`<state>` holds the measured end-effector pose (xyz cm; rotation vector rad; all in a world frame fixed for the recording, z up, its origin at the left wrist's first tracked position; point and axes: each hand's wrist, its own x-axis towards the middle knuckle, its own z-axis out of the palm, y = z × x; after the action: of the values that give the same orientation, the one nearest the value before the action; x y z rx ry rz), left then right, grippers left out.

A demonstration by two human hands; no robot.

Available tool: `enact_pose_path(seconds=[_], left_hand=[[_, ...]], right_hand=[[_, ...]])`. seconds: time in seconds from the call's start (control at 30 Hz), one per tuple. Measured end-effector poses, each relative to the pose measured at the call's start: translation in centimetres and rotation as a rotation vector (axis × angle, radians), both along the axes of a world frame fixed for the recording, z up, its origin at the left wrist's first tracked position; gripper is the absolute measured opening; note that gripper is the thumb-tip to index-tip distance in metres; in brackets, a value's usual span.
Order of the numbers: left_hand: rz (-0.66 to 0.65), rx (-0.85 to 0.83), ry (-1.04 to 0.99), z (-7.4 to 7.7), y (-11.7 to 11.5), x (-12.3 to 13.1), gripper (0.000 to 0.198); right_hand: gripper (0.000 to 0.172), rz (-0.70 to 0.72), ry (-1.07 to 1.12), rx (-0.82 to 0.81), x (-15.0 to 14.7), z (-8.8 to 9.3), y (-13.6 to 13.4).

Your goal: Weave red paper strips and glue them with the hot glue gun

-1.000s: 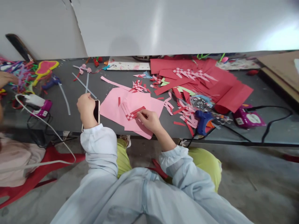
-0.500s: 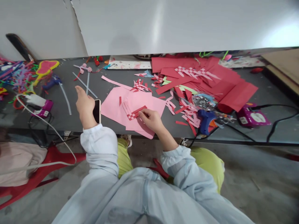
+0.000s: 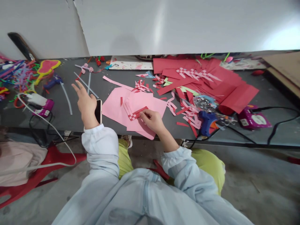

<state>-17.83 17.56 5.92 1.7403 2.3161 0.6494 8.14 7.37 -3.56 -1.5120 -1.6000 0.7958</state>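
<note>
My right hand (image 3: 152,120) pinches the end of a woven paper strip piece (image 3: 132,117), whose red and pink strips cross in a checkered pattern. Under it lie overlapping pink paper sheets (image 3: 114,103). Over the table's left part, my left hand (image 3: 85,101) has its fingers spread and holds nothing. A phone (image 3: 99,112) lies beside that wrist, partly covered by it. Thin translucent glue sticks (image 3: 86,85) are just beyond the left fingers. Small checkered woven pieces (image 3: 140,86) and a long pink strip (image 3: 116,82) rest at the far edge of the pink sheets.
Red paper sheets (image 3: 239,95) and loose strips (image 3: 191,115) cover the right side. A blue glue gun (image 3: 206,122) and purple box (image 3: 254,117) sit there. Leftward are another glue gun (image 3: 52,82), colourful pipe cleaners (image 3: 22,76) and a white cable (image 3: 50,125). A white board (image 3: 175,28) stands behind.
My left hand's fingers have spread apart and shifted slightly left and away from me. My right hand keeps its pinch on the woven paper piece, nearly unmoved.
</note>
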Motion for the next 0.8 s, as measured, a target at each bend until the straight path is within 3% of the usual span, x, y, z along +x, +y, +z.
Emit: enact_pose_path(seconds=[0.8], left_hand=[[0.157,0.04,-0.041,0.08,-0.17,0.04,0.086]], right_hand=[[0.033,-0.003,-0.024,0.008,-0.04,0.24,-0.02]])
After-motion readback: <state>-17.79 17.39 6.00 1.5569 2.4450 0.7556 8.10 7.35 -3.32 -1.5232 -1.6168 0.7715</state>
